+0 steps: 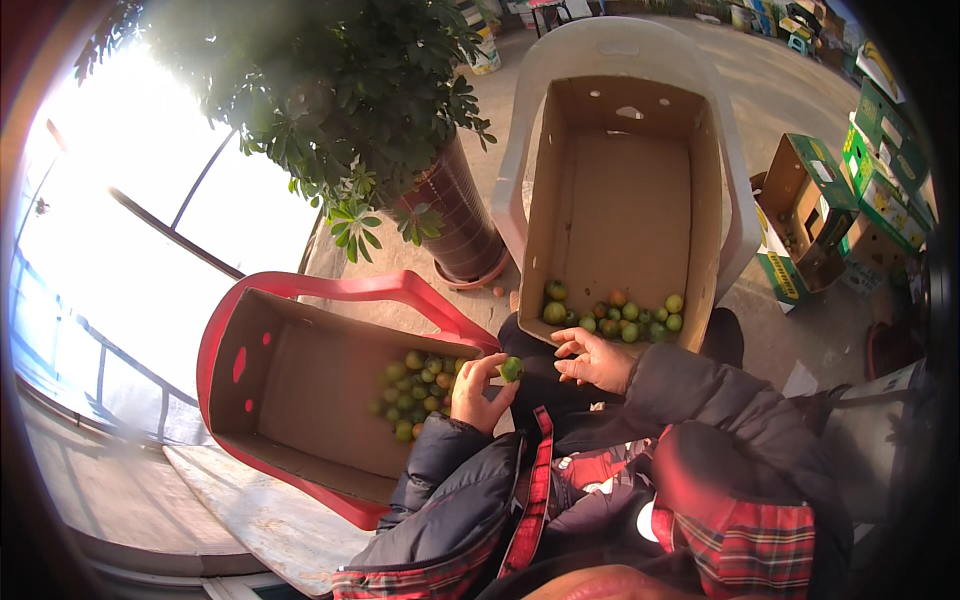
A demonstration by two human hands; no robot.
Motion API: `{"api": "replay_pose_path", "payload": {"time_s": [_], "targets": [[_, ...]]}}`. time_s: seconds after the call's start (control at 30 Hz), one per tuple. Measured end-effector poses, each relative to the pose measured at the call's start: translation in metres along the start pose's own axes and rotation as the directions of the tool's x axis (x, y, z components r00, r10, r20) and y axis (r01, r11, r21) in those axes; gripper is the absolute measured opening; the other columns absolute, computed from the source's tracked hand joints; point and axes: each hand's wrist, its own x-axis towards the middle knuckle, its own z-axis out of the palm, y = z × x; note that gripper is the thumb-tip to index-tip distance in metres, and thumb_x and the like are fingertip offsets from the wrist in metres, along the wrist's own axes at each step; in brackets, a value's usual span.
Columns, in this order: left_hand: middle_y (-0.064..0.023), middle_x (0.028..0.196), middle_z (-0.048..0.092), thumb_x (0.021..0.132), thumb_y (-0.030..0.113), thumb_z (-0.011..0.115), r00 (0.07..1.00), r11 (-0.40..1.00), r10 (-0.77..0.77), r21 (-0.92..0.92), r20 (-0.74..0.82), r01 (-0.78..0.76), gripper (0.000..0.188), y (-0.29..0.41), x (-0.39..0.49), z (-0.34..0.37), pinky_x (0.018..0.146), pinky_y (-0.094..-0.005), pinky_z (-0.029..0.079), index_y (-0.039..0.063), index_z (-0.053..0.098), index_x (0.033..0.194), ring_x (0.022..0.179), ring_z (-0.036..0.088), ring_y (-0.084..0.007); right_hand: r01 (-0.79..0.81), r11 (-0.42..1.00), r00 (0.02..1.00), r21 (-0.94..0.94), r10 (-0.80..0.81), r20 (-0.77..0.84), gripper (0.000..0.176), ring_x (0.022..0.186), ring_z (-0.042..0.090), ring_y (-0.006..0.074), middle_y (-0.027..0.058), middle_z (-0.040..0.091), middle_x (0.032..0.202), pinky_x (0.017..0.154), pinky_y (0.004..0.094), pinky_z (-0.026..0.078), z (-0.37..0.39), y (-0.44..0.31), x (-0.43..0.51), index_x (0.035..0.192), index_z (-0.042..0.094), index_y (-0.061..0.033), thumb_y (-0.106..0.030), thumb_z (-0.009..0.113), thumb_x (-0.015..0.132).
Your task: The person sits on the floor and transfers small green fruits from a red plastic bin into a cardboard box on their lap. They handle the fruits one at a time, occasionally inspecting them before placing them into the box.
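Note:
Between the thumb and fingers of my left hand is a small green tomato, held above my lap. Its wrist lies by the near end of a cardboard box, where many green and a few orange tomatoes are heaped. My right hand is beside the near wall of a second cardboard box, palm turned inward and fingers apart, with nothing visible in it. Green and reddish tomatoes lie along that box's near end.
The left box rests in a red plastic chair, the other in a pale plastic armchair. A potted leafy plant stands between them. Green printed cartons are stacked at right. A white board lies lower left.

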Motion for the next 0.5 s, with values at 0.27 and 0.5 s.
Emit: {"api": "replay_pose_path", "payload": {"time_s": [0.27,0.5], "targets": [[-0.0124,0.104,0.059,0.078,0.013,0.07,0.985,0.968,-0.124,-0.201,0.121,0.147,0.044,-0.022,-0.003,0.016,0.084,-0.0327,0.047,0.004,0.053,0.118,0.097,0.059,-0.0203,-0.086,0.995,0.996,0.049,0.085,0.036,0.039,0.086,0.061,0.0141,0.0076,0.058,0.104,0.073,0.0273,0.05,-0.011,0.008,0.0,0.127,0.042,-0.0046,-0.017,0.053,0.091],[-0.0199,0.113,0.055,0.076,0.026,0.067,0.677,0.547,-0.466,0.415,-0.57,0.727,0.051,-0.171,-0.063,-0.046,0.092,-0.0447,0.041,0.0,0.052,0.118,0.109,0.051,-0.035,0.026,0.962,0.757,-0.271,-0.196,-0.624,0.061,0.084,0.062,0.0184,0.0223,0.045,0.126,0.082,0.0338,0.048,-0.053,0.064,0.006,0.133,0.035,-0.0011,-0.012,0.062,0.08]]}}
